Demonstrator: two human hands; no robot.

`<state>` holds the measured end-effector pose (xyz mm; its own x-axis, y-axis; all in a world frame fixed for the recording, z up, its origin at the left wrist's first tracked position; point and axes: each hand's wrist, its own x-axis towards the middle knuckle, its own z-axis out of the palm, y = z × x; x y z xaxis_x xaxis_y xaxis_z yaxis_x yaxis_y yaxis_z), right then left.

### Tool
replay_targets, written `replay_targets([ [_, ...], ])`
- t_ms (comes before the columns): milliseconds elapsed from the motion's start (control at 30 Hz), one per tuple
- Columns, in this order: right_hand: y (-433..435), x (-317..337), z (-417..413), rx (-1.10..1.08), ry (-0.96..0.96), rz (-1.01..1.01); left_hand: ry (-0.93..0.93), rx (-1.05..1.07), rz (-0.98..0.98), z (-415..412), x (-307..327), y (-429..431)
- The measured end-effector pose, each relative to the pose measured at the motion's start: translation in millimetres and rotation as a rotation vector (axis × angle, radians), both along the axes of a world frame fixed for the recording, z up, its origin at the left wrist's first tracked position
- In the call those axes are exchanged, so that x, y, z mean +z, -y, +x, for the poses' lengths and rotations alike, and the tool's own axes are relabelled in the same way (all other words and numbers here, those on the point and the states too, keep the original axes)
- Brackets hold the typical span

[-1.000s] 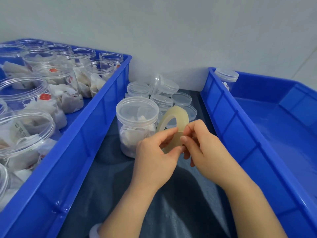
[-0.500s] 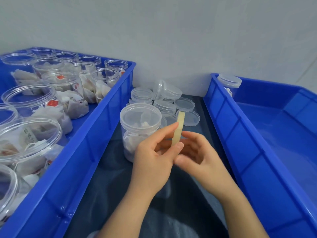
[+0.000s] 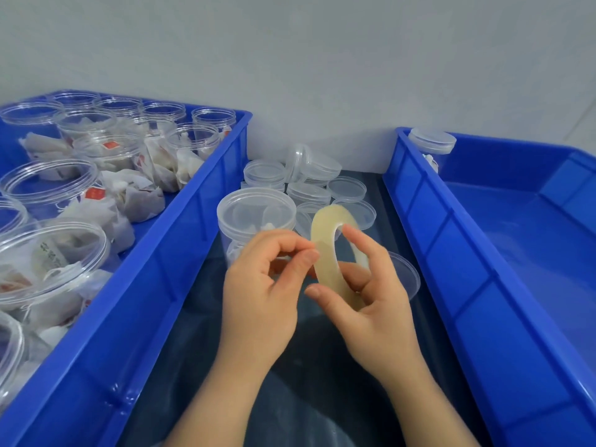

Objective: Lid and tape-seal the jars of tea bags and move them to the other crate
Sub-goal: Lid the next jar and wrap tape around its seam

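Between crates (image 3: 209,171), tape roll (image 3: 325,269) aloft

The grip is on the tape roll (image 3: 325,253): the right hand (image 3: 371,304) holds it from the right, and the left hand (image 3: 258,295) pinches its edge from the left. Just behind the grip, a little to the left, stands a lidded jar (image 3: 256,211). Farther behind it lie loose lids (image 3: 309,191). One single lid (image 3: 408,277) lies just right of the grip. Left of the grip is a crate (image 3: 180,227) with open jars of tea bags (image 3: 51,253) in it. Right of the grip is another crate (image 3: 435,240), with one lidded jar in its far corner (image 3: 432,141).
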<state>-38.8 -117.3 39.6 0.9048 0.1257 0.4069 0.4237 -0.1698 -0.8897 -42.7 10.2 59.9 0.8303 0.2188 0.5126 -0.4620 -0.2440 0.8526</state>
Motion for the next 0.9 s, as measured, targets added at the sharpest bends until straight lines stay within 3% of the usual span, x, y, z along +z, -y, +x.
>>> replay_targets([
  [267, -2, 10, -7, -0.226, 0.267, -0.053, -0.015, -0.315, -0.378, -3, 4, -1],
  [400, -2, 11, -8, -0.274, 0.264, -0.093, 0.081, -0.309, -0.283, -3, 2, -1],
  [600, -5, 10, -5, -0.269, 0.220, -0.070, 0.175, -0.090, -0.112, -2, 3, 0],
  [700, 1, 11, 2, -0.261, 0.143, -0.013, 0.147, -0.108, -0.176, -3, 0, -2],
  [800, 8, 13, 4, -0.231, 0.254, -0.173, 0.040, -0.133, -0.272, -1, -2, -3],
  [900, 8, 13, 2, -0.150, 0.269, -0.185, 0.032, -0.096, -0.260, 0, -1, -4],
])
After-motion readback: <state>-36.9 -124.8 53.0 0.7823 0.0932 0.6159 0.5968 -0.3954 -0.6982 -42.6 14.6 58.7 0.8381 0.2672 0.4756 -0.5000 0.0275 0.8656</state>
